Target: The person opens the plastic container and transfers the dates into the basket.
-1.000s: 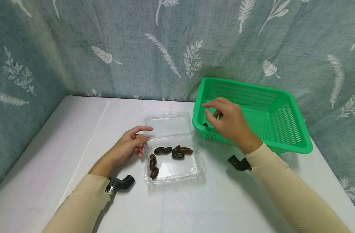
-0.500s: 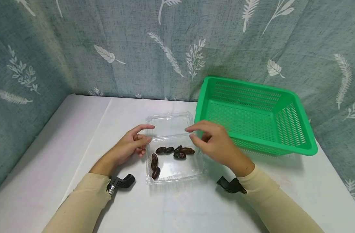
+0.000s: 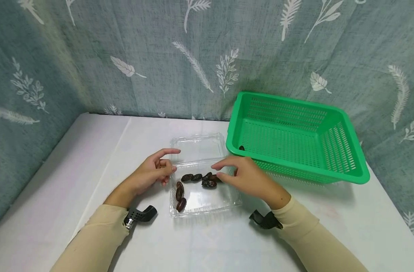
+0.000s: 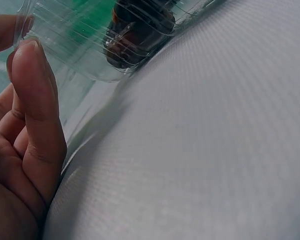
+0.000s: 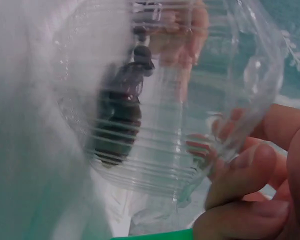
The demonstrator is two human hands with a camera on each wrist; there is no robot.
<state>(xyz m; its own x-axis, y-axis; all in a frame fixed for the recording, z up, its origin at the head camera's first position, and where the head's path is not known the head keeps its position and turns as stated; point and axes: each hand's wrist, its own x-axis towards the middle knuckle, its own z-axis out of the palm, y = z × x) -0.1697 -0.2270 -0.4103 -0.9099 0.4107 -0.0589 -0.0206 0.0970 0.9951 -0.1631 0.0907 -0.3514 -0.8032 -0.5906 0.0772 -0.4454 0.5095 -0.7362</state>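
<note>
A clear plastic clamshell box (image 3: 207, 200) lies with its lid (image 3: 198, 145) folded back. Several dark brown dates (image 3: 179, 192) sit along the left and back of its tray. At the left rim rests my left hand (image 3: 150, 170), index finger stretched over the lid's edge and thumb tip at the tray rim; the left wrist view shows the thumb (image 4: 35, 75) right by the plastic. My right hand (image 3: 247, 175) is over the tray's right side, thumb and index finger apart, close to the cluster of dates (image 3: 208, 183). No date shows between them.
To the right of the box stands a green plastic basket (image 3: 298, 100) with a slotted wall, its left corner close to the lid. One date (image 3: 241, 148) lies inside near its left front. A white cloth (image 3: 213, 245) covers the table, and a patterned curtain (image 3: 142, 49) hangs behind.
My right hand has come from over the basket leftward to the box, then lower toward the date cluster. The left hand has stayed at the rim, its thumb shifting slightly.
</note>
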